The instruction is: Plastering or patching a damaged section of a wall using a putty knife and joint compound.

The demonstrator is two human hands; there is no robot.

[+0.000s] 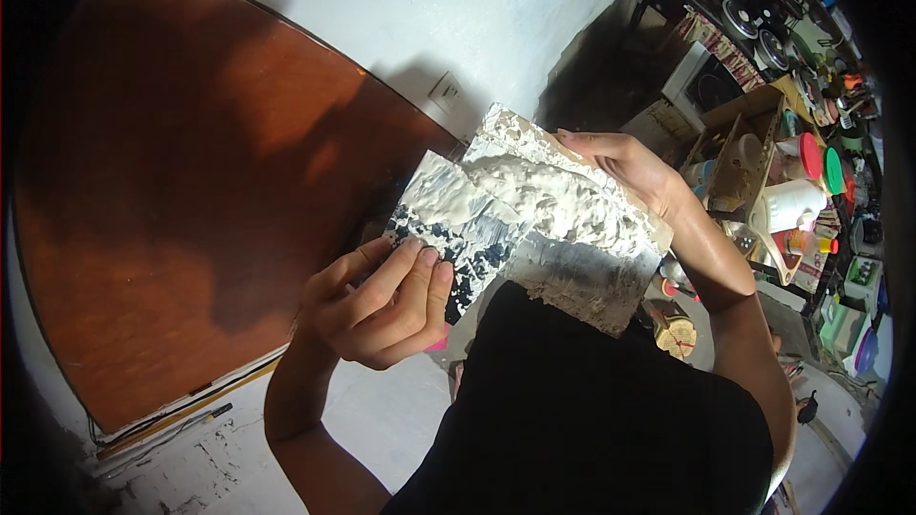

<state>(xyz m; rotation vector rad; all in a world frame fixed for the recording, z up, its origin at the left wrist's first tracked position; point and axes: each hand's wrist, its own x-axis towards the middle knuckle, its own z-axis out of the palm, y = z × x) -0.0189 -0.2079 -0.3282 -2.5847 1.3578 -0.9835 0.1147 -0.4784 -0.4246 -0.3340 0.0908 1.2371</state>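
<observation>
Flat boards and white paste fill the middle of the view. My left hand [386, 310] is closed on a putty scraper [448, 234], a flat dark plate smeared with white paste, fingers laid over its near part. The scraper's right edge meets a rectangular board [587, 272]. A thick ridge of white putty [563, 195] lies along that board's far half, while its near half is greyish brown with a thin smear. My right hand [634, 167] grips the board at its far right edge, thumb along the rim; its other fingers are hidden behind the board.
A reddish-brown door or panel [181, 191] takes up the left. Behind the boards is a white wall [420, 0] with a socket [446, 92]. Right of me stand a cardboard box [749, 148], a white tub [792, 205], lidded jars and kitchenware on shelves.
</observation>
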